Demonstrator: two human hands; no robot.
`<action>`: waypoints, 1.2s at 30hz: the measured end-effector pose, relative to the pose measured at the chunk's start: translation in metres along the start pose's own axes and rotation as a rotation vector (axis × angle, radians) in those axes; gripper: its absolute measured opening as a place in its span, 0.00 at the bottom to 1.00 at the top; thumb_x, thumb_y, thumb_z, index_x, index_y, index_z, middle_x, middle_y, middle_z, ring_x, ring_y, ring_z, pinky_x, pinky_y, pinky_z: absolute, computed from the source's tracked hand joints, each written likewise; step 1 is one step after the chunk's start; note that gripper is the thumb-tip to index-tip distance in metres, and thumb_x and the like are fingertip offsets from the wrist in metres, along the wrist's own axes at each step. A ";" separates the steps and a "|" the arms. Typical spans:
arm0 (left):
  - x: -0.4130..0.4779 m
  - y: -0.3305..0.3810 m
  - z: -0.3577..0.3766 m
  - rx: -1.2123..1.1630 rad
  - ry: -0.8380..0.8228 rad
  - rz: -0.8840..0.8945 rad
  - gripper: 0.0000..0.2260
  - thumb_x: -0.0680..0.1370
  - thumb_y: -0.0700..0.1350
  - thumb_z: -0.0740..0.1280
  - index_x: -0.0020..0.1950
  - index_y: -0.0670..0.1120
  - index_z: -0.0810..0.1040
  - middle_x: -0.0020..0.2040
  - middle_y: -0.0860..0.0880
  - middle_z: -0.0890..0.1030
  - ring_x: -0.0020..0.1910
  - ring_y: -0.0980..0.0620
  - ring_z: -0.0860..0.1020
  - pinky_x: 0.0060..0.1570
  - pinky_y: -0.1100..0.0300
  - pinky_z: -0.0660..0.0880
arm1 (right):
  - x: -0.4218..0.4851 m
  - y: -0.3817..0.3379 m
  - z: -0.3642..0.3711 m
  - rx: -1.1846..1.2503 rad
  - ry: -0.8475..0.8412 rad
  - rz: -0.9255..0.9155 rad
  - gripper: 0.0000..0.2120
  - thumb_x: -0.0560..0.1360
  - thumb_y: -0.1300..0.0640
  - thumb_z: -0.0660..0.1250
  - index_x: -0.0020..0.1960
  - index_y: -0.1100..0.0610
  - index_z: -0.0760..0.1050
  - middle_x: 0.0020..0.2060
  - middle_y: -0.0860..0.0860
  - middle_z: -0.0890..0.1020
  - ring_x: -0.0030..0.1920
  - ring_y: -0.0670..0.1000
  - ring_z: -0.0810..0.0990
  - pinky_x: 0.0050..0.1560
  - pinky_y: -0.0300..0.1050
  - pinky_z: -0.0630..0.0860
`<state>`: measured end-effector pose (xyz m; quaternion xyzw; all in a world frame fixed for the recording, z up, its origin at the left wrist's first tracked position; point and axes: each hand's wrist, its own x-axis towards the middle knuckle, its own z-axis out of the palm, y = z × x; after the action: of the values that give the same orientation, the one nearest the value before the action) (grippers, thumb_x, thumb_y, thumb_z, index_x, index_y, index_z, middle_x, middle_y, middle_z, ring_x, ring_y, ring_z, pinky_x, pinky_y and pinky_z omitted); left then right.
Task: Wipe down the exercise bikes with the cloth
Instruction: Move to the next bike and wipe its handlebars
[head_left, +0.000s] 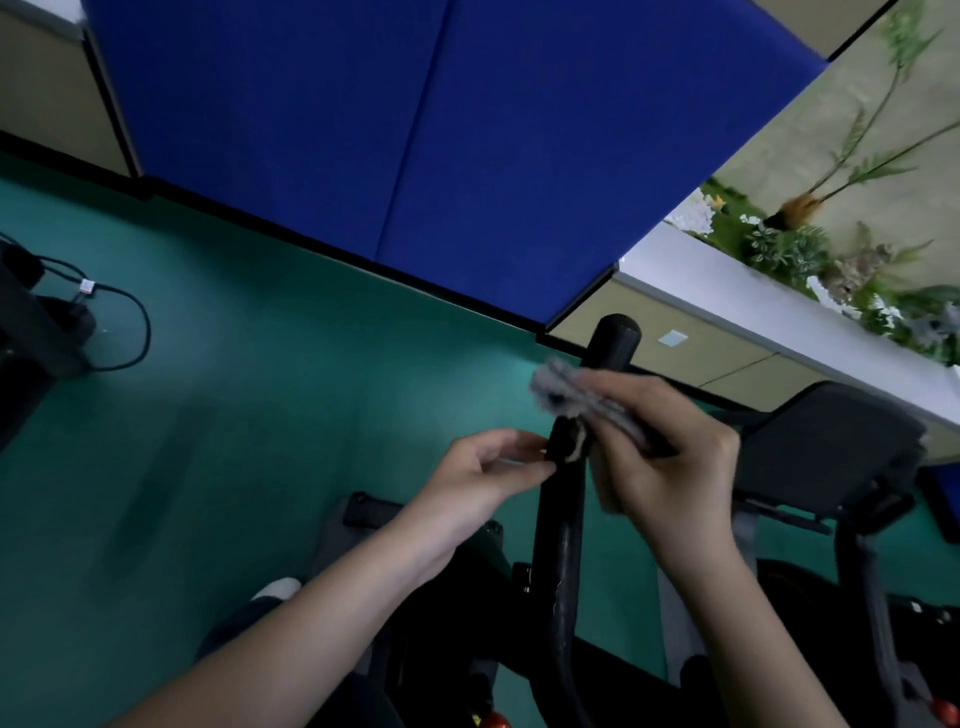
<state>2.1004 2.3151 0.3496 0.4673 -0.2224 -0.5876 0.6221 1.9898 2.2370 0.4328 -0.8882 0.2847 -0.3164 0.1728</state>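
Cloth (563, 392), grey and bunched, sits against the upper part of the bike's black bar (563, 519), just under the bar's rounded end. The right hand (670, 462) grips it, fingers curled over the folds and pressing them to the bar's right side. A small end of the cloth hangs down against the bar below the hand. The left hand (483, 475) comes in from the other side, thumb and forefinger drawn together with their tips touching the bar beside that hanging end; whether they pinch anything I cannot tell. The bar runs down between both forearms to the bike's dark frame. To the right, a second bike (831, 447) shows a dark flat panel. Under it all lies a green floor (260, 415), with a black cable (124, 322) looped at the left. Blue panels (415, 130) stand behind, and a planter (753, 291) with greenery runs along the right.
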 end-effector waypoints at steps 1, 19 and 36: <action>0.002 0.003 -0.001 0.017 0.010 0.003 0.07 0.74 0.35 0.69 0.49 0.45 0.80 0.43 0.51 0.81 0.38 0.65 0.78 0.40 0.74 0.70 | -0.002 -0.001 0.001 -0.020 0.066 0.000 0.11 0.70 0.72 0.70 0.50 0.62 0.82 0.48 0.51 0.83 0.51 0.48 0.82 0.53 0.41 0.76; 0.030 0.039 0.016 0.317 0.004 0.204 0.17 0.73 0.34 0.70 0.51 0.55 0.74 0.45 0.54 0.76 0.33 0.65 0.74 0.44 0.67 0.73 | 0.024 -0.003 0.021 -0.162 0.630 0.325 0.09 0.73 0.68 0.66 0.52 0.63 0.80 0.46 0.54 0.83 0.46 0.50 0.81 0.49 0.38 0.76; 0.035 0.039 0.013 0.344 -0.028 0.237 0.20 0.73 0.30 0.68 0.51 0.55 0.74 0.45 0.53 0.77 0.35 0.62 0.75 0.40 0.71 0.73 | 0.026 0.007 0.052 0.197 0.634 0.701 0.09 0.78 0.66 0.60 0.54 0.58 0.76 0.46 0.51 0.81 0.48 0.48 0.79 0.48 0.31 0.72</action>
<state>2.1174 2.2728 0.3787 0.5290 -0.3814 -0.4703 0.5947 2.0376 2.2219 0.4028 -0.5781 0.5740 -0.5198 0.2572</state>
